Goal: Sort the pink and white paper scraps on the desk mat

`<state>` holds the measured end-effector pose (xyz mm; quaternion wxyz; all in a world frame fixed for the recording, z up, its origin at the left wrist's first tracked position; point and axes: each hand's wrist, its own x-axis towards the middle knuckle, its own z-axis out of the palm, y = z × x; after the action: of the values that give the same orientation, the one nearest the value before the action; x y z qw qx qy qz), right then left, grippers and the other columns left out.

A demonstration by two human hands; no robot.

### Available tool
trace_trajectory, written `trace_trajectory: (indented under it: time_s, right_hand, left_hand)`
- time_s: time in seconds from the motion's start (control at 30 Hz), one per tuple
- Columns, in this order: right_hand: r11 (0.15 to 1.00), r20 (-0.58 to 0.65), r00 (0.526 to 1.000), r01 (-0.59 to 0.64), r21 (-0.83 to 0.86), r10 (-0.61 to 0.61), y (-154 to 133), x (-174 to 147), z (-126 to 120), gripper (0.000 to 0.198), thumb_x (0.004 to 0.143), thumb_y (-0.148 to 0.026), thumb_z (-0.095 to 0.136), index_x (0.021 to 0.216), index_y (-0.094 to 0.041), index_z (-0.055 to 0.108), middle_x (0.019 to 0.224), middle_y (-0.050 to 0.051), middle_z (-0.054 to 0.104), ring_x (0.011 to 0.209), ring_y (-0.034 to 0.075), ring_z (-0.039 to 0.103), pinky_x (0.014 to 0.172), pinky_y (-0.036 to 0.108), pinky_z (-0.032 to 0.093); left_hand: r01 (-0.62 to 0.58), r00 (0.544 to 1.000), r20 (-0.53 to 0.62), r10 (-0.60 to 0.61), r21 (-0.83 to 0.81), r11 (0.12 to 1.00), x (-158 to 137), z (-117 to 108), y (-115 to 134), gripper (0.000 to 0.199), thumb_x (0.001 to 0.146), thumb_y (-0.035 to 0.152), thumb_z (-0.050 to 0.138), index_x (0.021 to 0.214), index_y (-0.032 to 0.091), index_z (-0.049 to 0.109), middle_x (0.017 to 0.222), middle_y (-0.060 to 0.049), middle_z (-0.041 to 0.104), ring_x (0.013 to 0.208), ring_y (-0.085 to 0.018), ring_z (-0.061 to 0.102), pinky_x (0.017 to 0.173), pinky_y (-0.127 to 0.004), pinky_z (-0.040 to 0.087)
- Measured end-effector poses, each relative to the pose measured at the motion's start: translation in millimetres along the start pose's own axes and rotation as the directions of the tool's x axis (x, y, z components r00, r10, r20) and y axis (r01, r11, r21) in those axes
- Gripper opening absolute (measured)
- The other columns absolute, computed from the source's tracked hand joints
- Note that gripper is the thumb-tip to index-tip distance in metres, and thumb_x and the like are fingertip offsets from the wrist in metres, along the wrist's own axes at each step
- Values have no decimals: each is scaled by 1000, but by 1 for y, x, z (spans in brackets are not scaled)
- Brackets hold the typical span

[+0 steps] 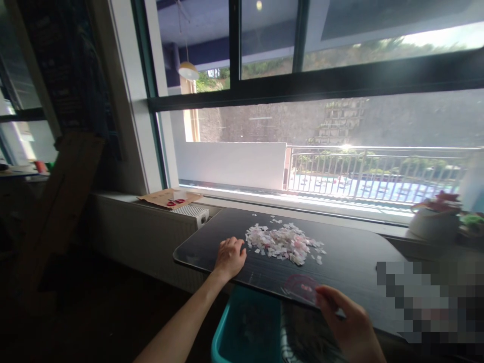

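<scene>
On my feed, small white-and-pink paper scraps [283,242] lie heaped on the black, round-cornered tabletop [351,247]; left hand [230,257] curled beside, right hand [348,316] apart, grips I cannot tell. A hasty sweep could spill scraps past the teal plastic bin [229,330].

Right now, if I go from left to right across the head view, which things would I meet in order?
Leaning brown board, red-handled scissors, left hand, pile of paper pieces, right hand, pale plant pot.
</scene>
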<state>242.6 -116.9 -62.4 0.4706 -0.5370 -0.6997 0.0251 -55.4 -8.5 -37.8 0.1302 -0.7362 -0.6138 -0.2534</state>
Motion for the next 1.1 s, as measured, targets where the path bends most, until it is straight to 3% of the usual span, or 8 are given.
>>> trace_trajectory:
  time_s: [0.17,0.27,0.4,0.57,0.73,0.93,1.1]
  right_hand:
    - [981,-46,994,-102,-162,96,17,55,-4,35,86,-44,44,92,-21,70,77,4,74,63,18,66,60,25,50]
    - [978,-11,998,-66,-198,65,21,71,1,36,86,-41,41,92,-22,71,79,4,74,66,19,67,60,26,49]
    - [987,44,997,-61,-145,68,21,65,7,35,85,-40,42,89,-21,72,76,3,73,65,18,66,59,25,48]
    - [981,31,980,-194,-22,194,27,54,2,34,81,-39,45,91,-18,70,73,3,73,66,19,66,62,26,49]
    - [959,-26,958,-284,-7,284,30,55,3,33,79,-37,44,92,-19,69,80,5,74,73,21,67,68,30,48]
    - [964,56,964,-263,37,261,26,55,3,32,78,-37,46,87,-18,70,69,3,70,63,19,63,62,27,46]
    - [946,11,949,-315,77,315,25,55,0,32,77,-36,44,85,-18,69,71,4,70,66,19,64,63,27,46]
  left_hand:
    - [-6,999,32,6,-3,1000,1,-1,-1,18,83,23,45,88,19,62,92,-7,59,90,-20,54,79,-32,42]
    - [-14,999,32,14,-8,1000,1,-2,-2,20,84,23,44,88,18,63,92,-8,59,89,-21,55,78,-32,43]
    - [-25,999,28,25,-1,1000,1,-2,-2,20,84,23,44,88,18,63,91,-8,59,89,-21,55,78,-33,43]
    - [-25,999,44,24,6,1000,3,0,-4,20,84,24,43,89,19,62,91,-7,59,90,-21,55,79,-33,43]
    - [-8,998,58,8,13,1000,4,1,-7,19,84,25,45,88,19,63,92,-6,60,91,-21,55,81,-32,43]
    - [-14,998,62,14,4,1000,6,2,-8,21,84,26,44,89,19,63,92,-7,60,91,-21,55,80,-33,43]
    - [-15,998,58,15,1,1000,5,3,-9,22,84,26,44,89,19,64,92,-7,60,91,-22,55,79,-33,44]
